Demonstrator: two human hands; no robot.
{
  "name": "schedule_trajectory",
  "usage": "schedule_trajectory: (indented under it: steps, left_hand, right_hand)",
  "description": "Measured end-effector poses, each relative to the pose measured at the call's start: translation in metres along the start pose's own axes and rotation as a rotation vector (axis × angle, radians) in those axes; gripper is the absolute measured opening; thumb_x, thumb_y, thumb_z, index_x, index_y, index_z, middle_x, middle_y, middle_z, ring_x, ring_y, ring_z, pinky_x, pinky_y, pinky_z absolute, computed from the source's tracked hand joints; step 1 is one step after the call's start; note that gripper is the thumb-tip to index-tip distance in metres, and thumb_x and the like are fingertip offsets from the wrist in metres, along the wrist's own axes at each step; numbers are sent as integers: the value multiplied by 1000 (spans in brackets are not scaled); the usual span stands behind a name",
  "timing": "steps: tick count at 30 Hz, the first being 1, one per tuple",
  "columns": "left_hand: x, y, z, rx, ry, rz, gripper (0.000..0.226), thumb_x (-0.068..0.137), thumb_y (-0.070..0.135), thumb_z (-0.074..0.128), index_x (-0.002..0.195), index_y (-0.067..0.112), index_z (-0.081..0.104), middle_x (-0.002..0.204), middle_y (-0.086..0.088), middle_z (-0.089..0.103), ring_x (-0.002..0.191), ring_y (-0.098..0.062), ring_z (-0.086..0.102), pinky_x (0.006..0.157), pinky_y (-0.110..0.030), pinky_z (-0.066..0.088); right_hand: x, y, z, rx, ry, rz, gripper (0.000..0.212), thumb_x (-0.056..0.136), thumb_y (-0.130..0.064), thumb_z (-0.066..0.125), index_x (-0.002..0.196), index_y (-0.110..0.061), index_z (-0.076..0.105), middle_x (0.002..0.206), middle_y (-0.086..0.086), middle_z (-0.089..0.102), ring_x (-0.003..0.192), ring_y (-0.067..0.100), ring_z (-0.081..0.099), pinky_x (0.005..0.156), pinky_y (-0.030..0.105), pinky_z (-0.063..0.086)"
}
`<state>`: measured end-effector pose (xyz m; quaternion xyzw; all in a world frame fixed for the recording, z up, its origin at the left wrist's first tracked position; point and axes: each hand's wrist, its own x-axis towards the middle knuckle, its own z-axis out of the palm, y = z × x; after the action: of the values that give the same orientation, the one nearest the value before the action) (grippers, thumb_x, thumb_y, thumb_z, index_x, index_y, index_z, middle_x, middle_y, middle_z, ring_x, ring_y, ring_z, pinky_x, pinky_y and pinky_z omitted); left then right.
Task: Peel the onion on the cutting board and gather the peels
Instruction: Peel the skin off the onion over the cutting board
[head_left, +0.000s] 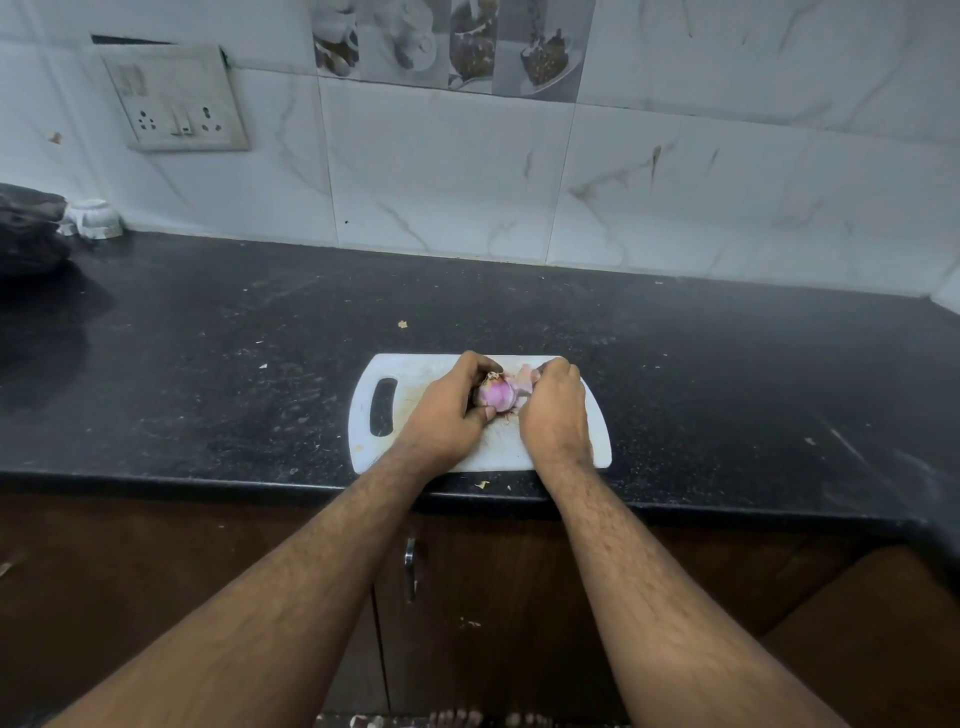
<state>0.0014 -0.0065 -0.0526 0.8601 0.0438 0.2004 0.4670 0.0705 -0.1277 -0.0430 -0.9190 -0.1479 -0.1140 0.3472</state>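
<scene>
A small purple-pink onion (496, 395) sits over the middle of the white cutting board (374, 452). My left hand (449, 410) grips it from the left, fingers curled over its top and thumb under its near side. My right hand (553, 410) is at the onion's right side and pinches a pale pink peel (524, 375) that sticks up beside the onion. Part of the onion is hidden behind both hands.
The board lies near the front edge of a black speckled counter (208, 364), its handle slot (383, 406) to the left. Small scraps lie on the counter (482, 485). A white cup (96, 218) and a dark object (28, 228) stand far left by the tiled wall.
</scene>
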Motion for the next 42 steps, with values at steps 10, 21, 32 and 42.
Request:
schedule_trajectory:
  steps: [10, 21, 32, 42]
  left_hand:
    - [1, 0, -5, -71, 91, -60, 31, 93, 15, 69, 115, 20, 47, 108, 5, 67, 101, -9, 65, 90, -25, 52]
    - [1, -1, -5, -83, 94, -35, 35, 94, 10, 67, 120, 16, 44, 112, 0, 63, 94, -8, 65, 80, -14, 48]
    - [2, -2, -7, -56, -5, -37, 31, 84, 21, 67, 112, 28, 54, 115, 0, 63, 105, -20, 65, 99, -44, 53]
    - [4, -5, -7, -65, 15, -5, 26, 89, 8, 71, 110, 16, 58, 116, -1, 60, 109, -22, 64, 101, -42, 53]
  right_hand:
    - [1, 5, 0, 87, 142, 54, 17, 105, -15, 42, 113, -8, 55, 113, 7, 55, 100, 21, 57, 78, 36, 50]
    - [-3, 8, -4, 301, -58, -216, 24, 99, -41, 59, 114, -26, 71, 101, -14, 73, 94, 3, 65, 82, 26, 52]
    - [-2, 10, -7, 271, -95, -169, 20, 100, -32, 60, 102, -23, 77, 86, -11, 75, 81, 5, 68, 73, 27, 53]
    - [-8, 3, -7, 99, -98, -196, 26, 104, -26, 51, 97, -15, 74, 80, -3, 71, 73, 15, 63, 67, 33, 51]
